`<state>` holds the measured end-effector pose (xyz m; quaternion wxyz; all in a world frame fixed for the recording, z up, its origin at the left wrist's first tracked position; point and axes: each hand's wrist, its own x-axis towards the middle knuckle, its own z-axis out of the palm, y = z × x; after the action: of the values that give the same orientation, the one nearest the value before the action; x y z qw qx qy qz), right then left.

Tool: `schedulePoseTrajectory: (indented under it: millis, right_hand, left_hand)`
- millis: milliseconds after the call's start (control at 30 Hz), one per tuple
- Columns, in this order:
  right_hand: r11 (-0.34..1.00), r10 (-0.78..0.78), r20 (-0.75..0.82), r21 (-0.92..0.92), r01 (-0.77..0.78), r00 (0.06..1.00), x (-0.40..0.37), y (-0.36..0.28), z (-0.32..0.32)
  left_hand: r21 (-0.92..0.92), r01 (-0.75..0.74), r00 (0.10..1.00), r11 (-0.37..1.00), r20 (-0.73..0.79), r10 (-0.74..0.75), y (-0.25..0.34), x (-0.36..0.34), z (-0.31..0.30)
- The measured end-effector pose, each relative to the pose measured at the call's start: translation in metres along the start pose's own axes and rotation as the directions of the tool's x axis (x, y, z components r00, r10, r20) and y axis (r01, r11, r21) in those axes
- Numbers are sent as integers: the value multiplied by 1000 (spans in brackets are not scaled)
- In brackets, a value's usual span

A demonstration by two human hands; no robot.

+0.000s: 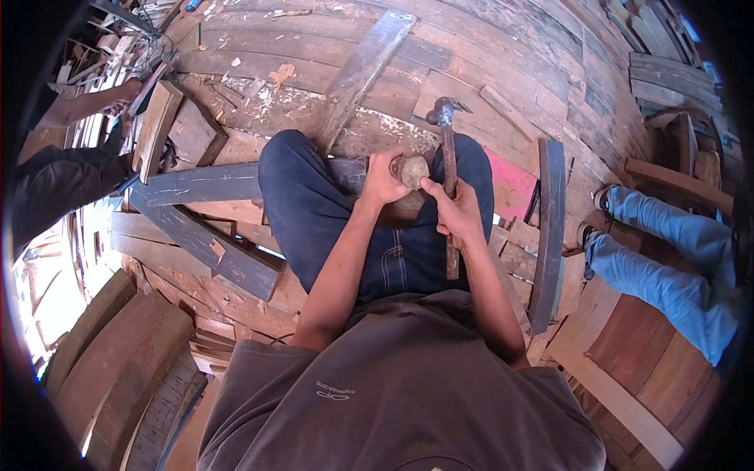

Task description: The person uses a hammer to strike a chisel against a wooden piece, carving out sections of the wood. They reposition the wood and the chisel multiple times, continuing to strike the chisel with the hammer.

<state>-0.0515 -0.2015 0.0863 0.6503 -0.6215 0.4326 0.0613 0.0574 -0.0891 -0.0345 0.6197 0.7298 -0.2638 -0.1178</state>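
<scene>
My left hand (382,179) is wrapped round a short, round-ended wooden piece (411,172), whose pale end faces up between my hands. In my right hand (458,210) is a claw hammer (448,149), held by its handle with the metal head pointing away from me. My right thumb reaches toward the edge of the wooden piece; whether it touches is hard to tell. Both hands are over my lap, between my knees. Behind my left hand lies a dark wooden block (346,171), partly hidden.
A long grey board (369,71) lies ahead. Dark beams (206,183) rest at the left and another (549,228) at the right. A pink sheet (510,187) is beside my right knee. One person's arm (86,106) shows at left, another person's legs (667,259) at right.
</scene>
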Motion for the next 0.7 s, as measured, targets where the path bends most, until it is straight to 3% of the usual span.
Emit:
schedulePoseTrajectory:
  millis: [133,167,200,333,467,700]
  right_hand:
    - [999,6,-6,-39,-7,1000,-4,0,-5]
    - [999,16,-9,-40,-16,1000,-5,-2,-7]
    - [999,23,-14,-42,-23,1000,-6,-3,-9]
    - [999,27,-17,-26,-28,999,-9,-5,-15]
    - [1000,13,-10,-10,-13,1000,-13,-8,-19]
    - [1000,-6,-26,-14,5,1000,-18,-4,-25]
  left_hand:
    - [-74,64,990,995,-120,-73,23,11,-19]
    - [-226,120,986,967,-84,-142,20,16,-26]
    - [-180,141,977,974,-134,-166,6,21,-31]
    - [-399,57,958,915,-237,-163,-8,48,-49]
    - [-487,237,957,841,-33,-288,-10,62,-62]
    - [-517,197,976,833,20,-218,-19,66,-65]
